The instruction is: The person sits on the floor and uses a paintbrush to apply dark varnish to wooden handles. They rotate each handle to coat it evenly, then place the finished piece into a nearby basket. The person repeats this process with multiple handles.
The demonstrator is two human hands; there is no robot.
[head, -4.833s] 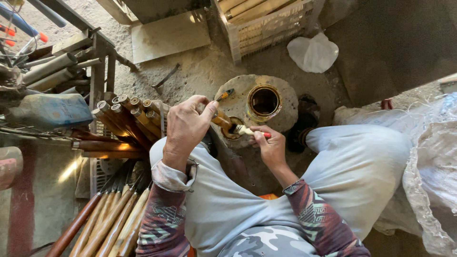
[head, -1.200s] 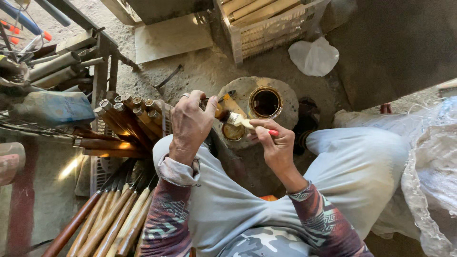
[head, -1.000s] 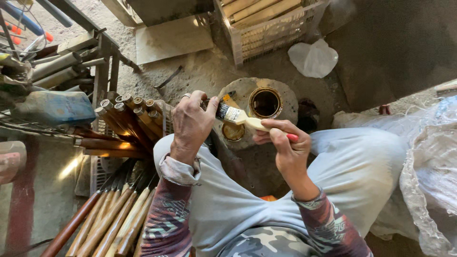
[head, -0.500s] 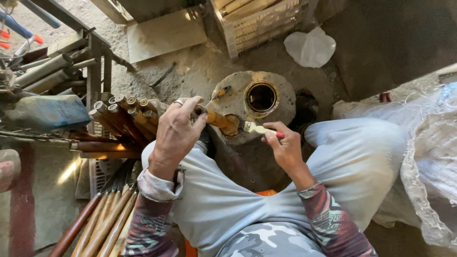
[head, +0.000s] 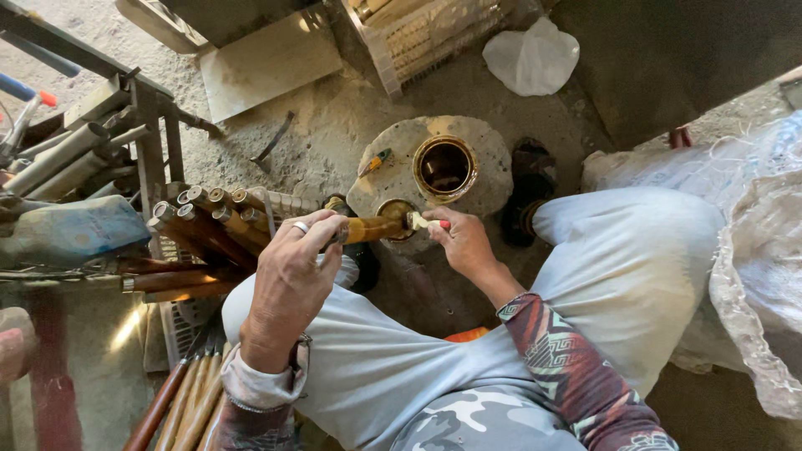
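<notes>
— Dusty floor (head: 351, 125) under us, a round stone (head: 393, 171) ahead.
— Our left hand (head: 292, 267) grips the stick (head: 372, 229) over it; our right hand (head: 464, 242) pinches a brush (head: 426, 222) at its tip.

A single head-worn camera looks steeply down from above, close over the seated person's lap and knees. The left hand (head: 288, 280) and right hand (head: 464, 242) sit mid-frame; beyond the fingers lies the dusty grey concrete floor (head: 334, 125).

White plastic bag (head: 531, 57) on the ground beside crate (head: 434, 33)
</notes>
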